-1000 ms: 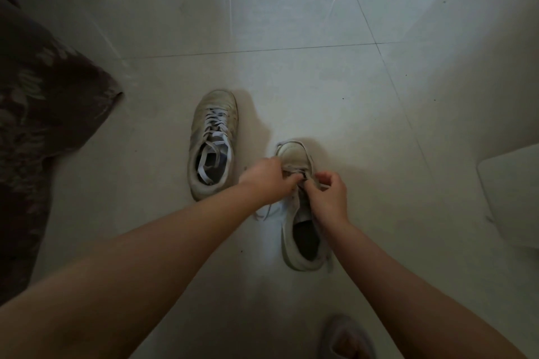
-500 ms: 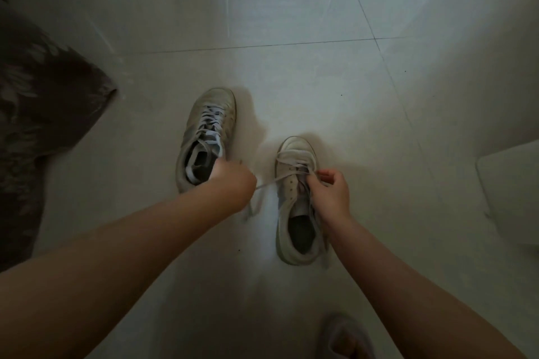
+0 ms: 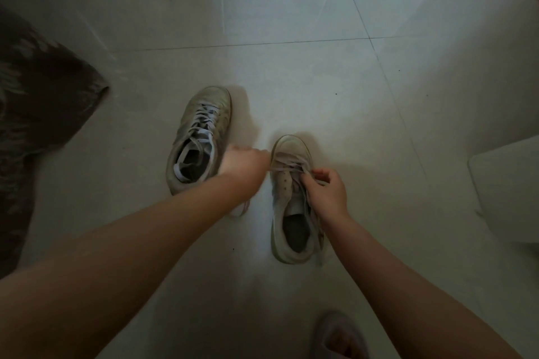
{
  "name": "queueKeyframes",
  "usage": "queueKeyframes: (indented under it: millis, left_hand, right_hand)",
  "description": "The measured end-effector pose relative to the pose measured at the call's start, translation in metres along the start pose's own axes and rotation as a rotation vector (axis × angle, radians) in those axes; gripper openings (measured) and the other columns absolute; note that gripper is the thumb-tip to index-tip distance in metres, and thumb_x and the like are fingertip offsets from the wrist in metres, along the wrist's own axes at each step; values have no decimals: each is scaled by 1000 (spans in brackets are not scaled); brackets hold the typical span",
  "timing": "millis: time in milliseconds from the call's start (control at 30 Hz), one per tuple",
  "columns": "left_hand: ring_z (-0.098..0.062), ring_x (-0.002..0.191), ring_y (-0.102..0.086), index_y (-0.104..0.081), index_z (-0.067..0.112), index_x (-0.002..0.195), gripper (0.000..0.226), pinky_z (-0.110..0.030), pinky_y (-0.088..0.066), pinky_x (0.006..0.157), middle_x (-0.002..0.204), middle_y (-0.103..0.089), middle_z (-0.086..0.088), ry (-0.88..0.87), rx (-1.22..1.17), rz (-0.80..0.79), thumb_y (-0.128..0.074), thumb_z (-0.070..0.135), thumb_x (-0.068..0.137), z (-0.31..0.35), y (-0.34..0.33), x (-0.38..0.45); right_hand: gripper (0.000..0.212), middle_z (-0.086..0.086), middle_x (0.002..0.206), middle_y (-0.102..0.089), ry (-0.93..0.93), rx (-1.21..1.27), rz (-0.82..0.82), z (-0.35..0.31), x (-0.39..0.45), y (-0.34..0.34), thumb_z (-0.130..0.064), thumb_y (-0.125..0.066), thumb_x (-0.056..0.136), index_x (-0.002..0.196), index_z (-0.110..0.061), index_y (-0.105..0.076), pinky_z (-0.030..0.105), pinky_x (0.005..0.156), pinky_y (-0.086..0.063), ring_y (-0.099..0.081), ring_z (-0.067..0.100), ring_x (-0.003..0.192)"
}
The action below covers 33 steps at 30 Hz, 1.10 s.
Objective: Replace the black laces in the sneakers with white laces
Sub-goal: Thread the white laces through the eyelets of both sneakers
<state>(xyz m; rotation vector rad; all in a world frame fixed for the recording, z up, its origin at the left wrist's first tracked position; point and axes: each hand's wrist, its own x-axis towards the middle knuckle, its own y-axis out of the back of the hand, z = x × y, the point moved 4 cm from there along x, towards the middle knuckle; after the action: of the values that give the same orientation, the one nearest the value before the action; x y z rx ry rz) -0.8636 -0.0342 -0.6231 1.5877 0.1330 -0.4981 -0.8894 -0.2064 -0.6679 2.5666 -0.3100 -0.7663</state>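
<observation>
The left sneaker (image 3: 199,140) already carries white laces. Just right of it, the right sneaker (image 3: 293,198) seems half laced: the right hand (image 3: 328,192) pinches its white lace (image 3: 287,166), and the left hand (image 3: 243,163) grips the other end.

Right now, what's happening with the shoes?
A person is lacing the right-hand sneaker on the tiled floor. The left hand pulls a white lace out sideways from the lower eyelets, while the right hand pinches the lace at the tongue. Only the rows near the toe are threaded. The other sneaker sits beside it, already laced in white, untied.
</observation>
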Motion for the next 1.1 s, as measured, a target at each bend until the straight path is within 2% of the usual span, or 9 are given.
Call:
queueKeyframes:
  millis: [100,200,267,333,533,700,800,967,1100]
  left_hand:
    - [-23,107,-57,-59,17,109,25,-32,-35,93,112,-63,-4,59,158,-111,-45,5,92,-30,-4,-5]
    - [-23,107,-56,-55,18,115,25,-32,-36,91,114,-62,-4,23,154,-146,-43,11,94,-24,-9,-10]
    - [-24,107,-56,-50,20,120,24,-36,-37,92,116,-61,-3,9,-42,-103,-42,26,98,-16,-11,-9]
    - [-25,111,-54,-46,20,127,37,-39,-39,94,121,-59,-4,13,-308,-99,-41,41,97,-9,-15,-6]
    - [-27,119,-47,-38,23,132,39,-41,-32,100,132,-43,-7,103,-466,96,-44,37,96,11,-16,0]
    - [-26,121,-37,-48,23,121,27,-40,-27,99,127,-44,-5,21,-224,193,-46,27,95,22,-8,8]
    - [-27,122,-36,-42,25,128,37,-45,-24,105,127,-42,-6,-20,-91,162,-46,19,92,15,-8,6]
    - [-28,117,-44,-41,23,124,35,-48,-26,105,122,-52,-5,119,17,58,-46,17,91,-34,-7,3]
    - [-27,104,-54,-38,19,124,31,-39,-30,98,106,-62,-4,73,18,20,-42,15,94,-34,-11,-3]
  right_hand:
    - [23,6,111,-60,12,13,22,1,1,-1,-23,-69,84,102,-18,-55,26,76,-47,-59,19,95]
    - [23,7,113,-57,18,9,17,2,2,-3,-23,-69,83,100,-19,-54,23,69,-46,-59,19,93]
    - [24,8,113,-57,23,8,16,4,3,-5,-24,-69,82,99,-20,-53,27,71,-49,-60,20,93]
    - [25,8,113,-57,28,-6,14,5,4,-5,-26,-70,80,98,-21,-53,32,77,-52,-61,21,93]
    - [24,9,112,-58,44,-43,1,4,5,-5,-28,-73,76,87,-29,-51,38,82,-54,-62,23,94]
    - [25,8,111,-57,48,-75,-27,2,6,-4,-27,-72,77,90,-26,-51,34,76,-54,-62,21,90]
    - [23,8,111,-58,60,-84,-22,2,6,-2,-25,-70,80,95,-23,-52,30,75,-50,-61,21,92]
    - [20,7,106,-62,64,-97,-10,2,8,-1,-21,-69,81,97,-19,-56,26,74,-45,-61,19,92]
    - [20,7,106,-62,59,-78,-13,0,6,-1,-19,-69,81,97,-18,-56,24,72,-43,-61,19,91]
